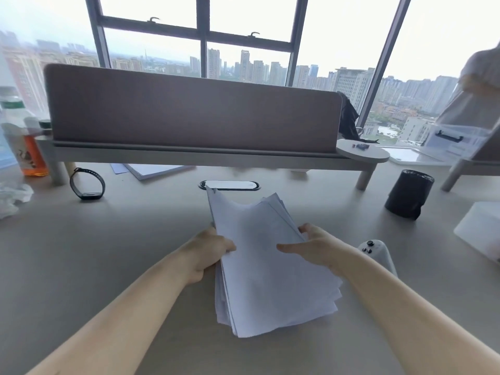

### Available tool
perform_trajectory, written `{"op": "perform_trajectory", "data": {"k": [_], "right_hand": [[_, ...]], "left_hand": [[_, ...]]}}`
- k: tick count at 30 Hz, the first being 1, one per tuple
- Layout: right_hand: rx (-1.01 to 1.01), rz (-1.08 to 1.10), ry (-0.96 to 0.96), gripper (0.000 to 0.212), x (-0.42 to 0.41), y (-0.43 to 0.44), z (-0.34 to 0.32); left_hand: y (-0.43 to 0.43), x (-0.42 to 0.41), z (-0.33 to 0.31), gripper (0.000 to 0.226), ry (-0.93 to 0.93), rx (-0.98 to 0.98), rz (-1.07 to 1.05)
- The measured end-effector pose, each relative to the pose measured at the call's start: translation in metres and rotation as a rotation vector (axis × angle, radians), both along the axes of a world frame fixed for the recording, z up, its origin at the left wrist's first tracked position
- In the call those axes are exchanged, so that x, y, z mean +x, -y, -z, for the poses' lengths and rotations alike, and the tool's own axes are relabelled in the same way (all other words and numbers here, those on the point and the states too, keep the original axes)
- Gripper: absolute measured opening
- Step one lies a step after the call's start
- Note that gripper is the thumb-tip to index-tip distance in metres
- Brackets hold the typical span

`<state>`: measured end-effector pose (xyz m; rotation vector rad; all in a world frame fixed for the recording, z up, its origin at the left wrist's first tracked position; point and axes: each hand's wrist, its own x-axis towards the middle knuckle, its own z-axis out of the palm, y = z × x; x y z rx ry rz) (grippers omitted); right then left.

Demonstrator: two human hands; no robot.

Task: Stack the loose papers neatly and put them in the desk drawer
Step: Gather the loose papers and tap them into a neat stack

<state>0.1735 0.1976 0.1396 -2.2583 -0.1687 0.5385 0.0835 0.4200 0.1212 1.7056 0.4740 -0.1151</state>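
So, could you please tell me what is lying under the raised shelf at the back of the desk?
Under the shelf lie a paper pad and a loose sheet; their far ends are hidden.

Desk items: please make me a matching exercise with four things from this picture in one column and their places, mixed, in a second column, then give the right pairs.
Things:
1. papers
2. watch
3. black cup
4. bottle

Places:
A. far left, beside the shelf leg
B. held between both hands, mid desk
C. right side of the desk, near the shelf's right leg
D. on the desk, left of the papers, standing on its edge

Pairs: 1-B, 2-D, 3-C, 4-A
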Motion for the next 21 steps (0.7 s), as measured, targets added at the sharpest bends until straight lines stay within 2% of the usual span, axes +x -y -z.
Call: {"op": "perform_trajectory", "data": {"k": [3,6,7,10,11,13,15,17,19,21], "right_hand": [[-0.025,-0.003,0.068,0.080,0.000,-0.006,0.003],[0.081,0.065,-0.037,0.099,0.009,-0.008,0.005],[0.138,0.106,-0.084,0.095,0.012,-0.006,0.007],[0.300,0.120,-0.221,0.047,0.006,-0.003,0.007],[0.363,0.100,-0.269,0.037,-0.001,-0.006,0.006],[0.453,0.072,-0.284,0.032,-0.009,-0.018,0.006],[0.416,0.045,-0.217,0.033,-0.017,-0.033,0.007],[0.343,0.026,-0.129,0.035,-0.024,-0.044,0.010],[0.382,0.021,-0.021,0.034,-0.031,-0.047,0.006],[0.538,0.024,0.117,0.034,-0.037,-0.052,-0.009]], "left_hand": [[0.005,0.001,-0.004,0.043,0.067,0.025,0.010],[0.001,-0.002,-0.001,0.045,0.142,0.051,-0.100],[-0.003,-0.004,0.002,0.043,0.161,0.039,-0.158],[-0.014,-0.020,0.008,0.033,0.196,-0.057,-0.260],[-0.017,-0.025,0.010,0.030,0.190,-0.128,-0.258],[-0.020,-0.032,0.010,0.021,0.132,-0.236,-0.241],[-0.025,-0.035,0.009,0.019,0.072,-0.158,-0.216],[-0.026,-0.037,0.005,0.029,0.098,0.041,-0.184],[-0.027,-0.042,-0.004,0.030,0.226,0.192,-0.225],[-0.029,-0.049,-0.019,0.033,0.443,0.271,-0.293]]}}
